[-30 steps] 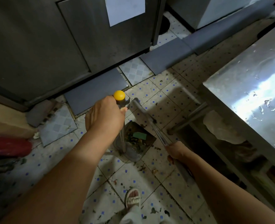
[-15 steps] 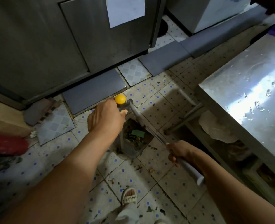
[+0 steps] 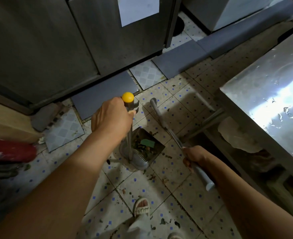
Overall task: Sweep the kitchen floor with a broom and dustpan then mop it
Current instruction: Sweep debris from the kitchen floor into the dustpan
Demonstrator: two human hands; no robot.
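Speckled tile floor (image 3: 180,107) — metal dustpan (image 3: 142,150) holds scraps.

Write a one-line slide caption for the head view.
Left hand holds the dustpan handle, right hand grips a metal pole.

Your left hand (image 3: 112,118) grips a handle at twelve o'clock; your right hand (image 3: 194,156), at three o'clock, clasps another pole.

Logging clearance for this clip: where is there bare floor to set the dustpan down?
Free: tiles between the dustpan and the steel table, and beside the sandalled foot, though littered. Crowded: left edge, by the red object.
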